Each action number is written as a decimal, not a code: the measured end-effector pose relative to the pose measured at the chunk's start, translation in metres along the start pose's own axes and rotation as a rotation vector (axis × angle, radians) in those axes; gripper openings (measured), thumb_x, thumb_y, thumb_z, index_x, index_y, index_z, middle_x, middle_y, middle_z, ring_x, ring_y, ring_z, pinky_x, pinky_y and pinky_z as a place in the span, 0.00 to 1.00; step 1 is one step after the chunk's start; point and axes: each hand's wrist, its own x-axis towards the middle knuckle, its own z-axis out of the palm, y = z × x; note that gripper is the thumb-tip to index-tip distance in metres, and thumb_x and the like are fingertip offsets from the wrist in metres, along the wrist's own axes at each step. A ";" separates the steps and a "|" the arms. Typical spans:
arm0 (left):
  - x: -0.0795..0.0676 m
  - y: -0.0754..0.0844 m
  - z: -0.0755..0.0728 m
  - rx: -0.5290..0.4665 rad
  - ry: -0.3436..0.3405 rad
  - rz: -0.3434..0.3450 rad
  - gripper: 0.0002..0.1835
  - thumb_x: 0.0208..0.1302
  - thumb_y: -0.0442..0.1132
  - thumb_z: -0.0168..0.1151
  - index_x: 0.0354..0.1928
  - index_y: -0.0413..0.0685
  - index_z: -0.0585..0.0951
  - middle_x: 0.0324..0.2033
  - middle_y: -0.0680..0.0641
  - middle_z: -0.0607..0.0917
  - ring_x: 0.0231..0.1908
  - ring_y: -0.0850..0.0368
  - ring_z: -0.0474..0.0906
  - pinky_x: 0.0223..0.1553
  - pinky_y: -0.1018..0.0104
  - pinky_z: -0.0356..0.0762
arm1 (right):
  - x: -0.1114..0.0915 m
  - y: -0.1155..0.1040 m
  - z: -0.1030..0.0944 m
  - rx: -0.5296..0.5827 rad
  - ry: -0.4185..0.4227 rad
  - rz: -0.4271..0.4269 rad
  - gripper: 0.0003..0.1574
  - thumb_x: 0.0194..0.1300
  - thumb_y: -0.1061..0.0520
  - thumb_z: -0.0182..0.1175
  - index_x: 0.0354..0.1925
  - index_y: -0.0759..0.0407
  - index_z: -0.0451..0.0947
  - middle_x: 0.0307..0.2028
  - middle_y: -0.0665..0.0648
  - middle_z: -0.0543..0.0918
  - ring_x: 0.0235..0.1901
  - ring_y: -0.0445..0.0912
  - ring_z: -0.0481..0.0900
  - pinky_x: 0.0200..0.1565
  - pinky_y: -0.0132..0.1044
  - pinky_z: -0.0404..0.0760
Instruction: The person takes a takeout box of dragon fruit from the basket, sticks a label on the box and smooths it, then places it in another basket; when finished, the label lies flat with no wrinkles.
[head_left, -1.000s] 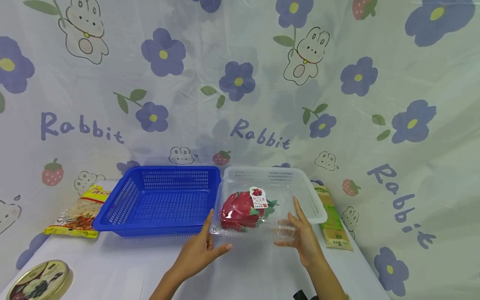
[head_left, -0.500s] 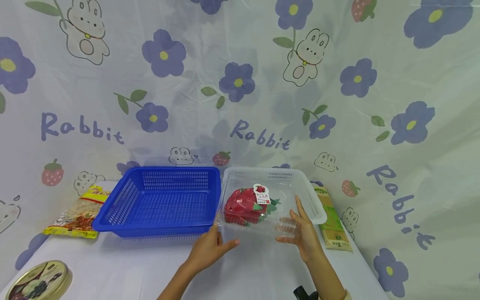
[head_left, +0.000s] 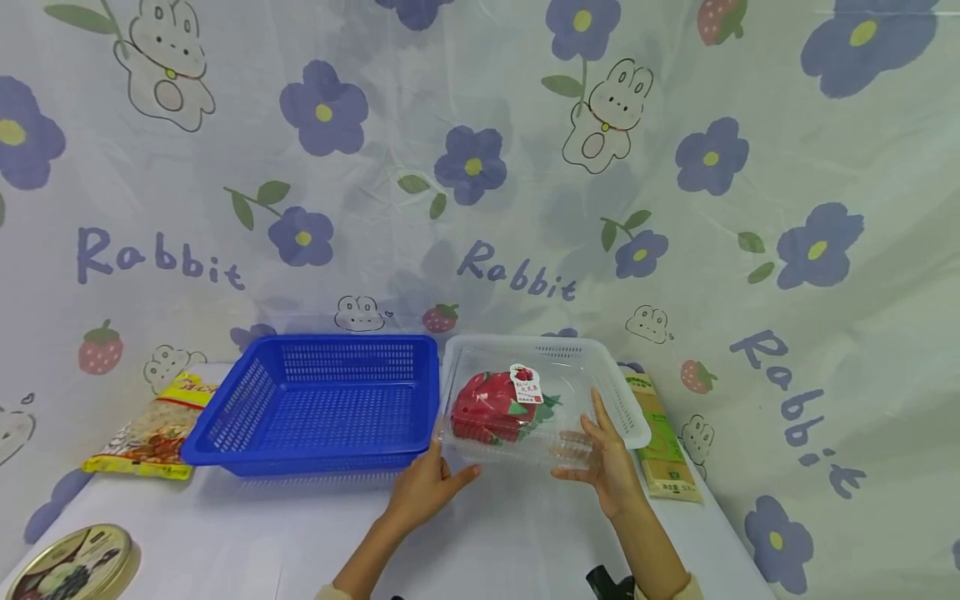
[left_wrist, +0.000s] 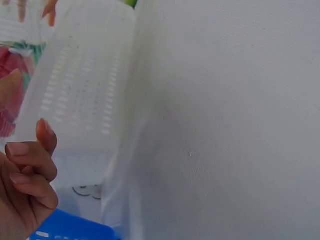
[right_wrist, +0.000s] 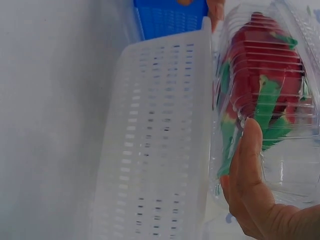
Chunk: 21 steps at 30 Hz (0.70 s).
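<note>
Between the two hands is a clear plastic clamshell box (head_left: 555, 425), held in the air in front of the white basket (head_left: 633, 421) and overlapping it in the head view. Inside the box lies a red dragon fruit (head_left: 483, 408) with green leaf tips, under a white label on the lid (head_left: 527, 385). My left hand (head_left: 420, 492) holds the near left corner, thumb stretched to the right and other fingers curled. My right hand (head_left: 615, 475) supports the right end, with some fingers bent beneath it and showing through the plastic. The right wrist view shows those fingers against its ribbed wall (right_wrist: 270, 90).
A blue basket (head_left: 337, 408) stands left of the white one. Beyond it lies a yellow-edged food bag (head_left: 153, 429); a green-and-tan packet (head_left: 663, 442) lies at the right. A round tin (head_left: 71, 567) sits near left. A printed curtain (head_left: 420, 267) hangs behind.
The clamshell box has moved slightly right and levelled over the last second. My left hand has moved right with it, while my right hand stays nearly in place.
</note>
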 end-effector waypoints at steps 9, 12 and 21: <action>0.006 0.000 0.012 -0.015 0.038 0.019 0.42 0.59 0.64 0.65 0.70 0.53 0.63 0.13 0.59 0.67 0.13 0.67 0.58 0.13 0.72 0.53 | 0.002 0.001 -0.001 0.018 -0.016 0.002 0.40 0.78 0.47 0.43 0.79 0.36 0.38 0.64 0.75 0.65 0.49 0.62 0.83 0.40 0.57 0.85; 0.009 0.001 0.017 -0.019 0.057 0.026 0.44 0.60 0.63 0.65 0.74 0.56 0.60 0.13 0.59 0.67 0.13 0.67 0.59 0.13 0.72 0.54 | 0.004 0.002 0.000 0.018 -0.016 0.005 0.40 0.78 0.47 0.43 0.79 0.36 0.38 0.63 0.75 0.66 0.48 0.63 0.83 0.39 0.57 0.85; 0.014 -0.001 0.024 0.002 0.133 0.051 0.36 0.62 0.60 0.65 0.67 0.54 0.68 0.14 0.59 0.68 0.14 0.67 0.60 0.15 0.71 0.57 | 0.010 0.002 -0.001 0.015 -0.036 0.012 0.41 0.78 0.47 0.45 0.79 0.37 0.38 0.66 0.76 0.64 0.50 0.64 0.82 0.39 0.58 0.84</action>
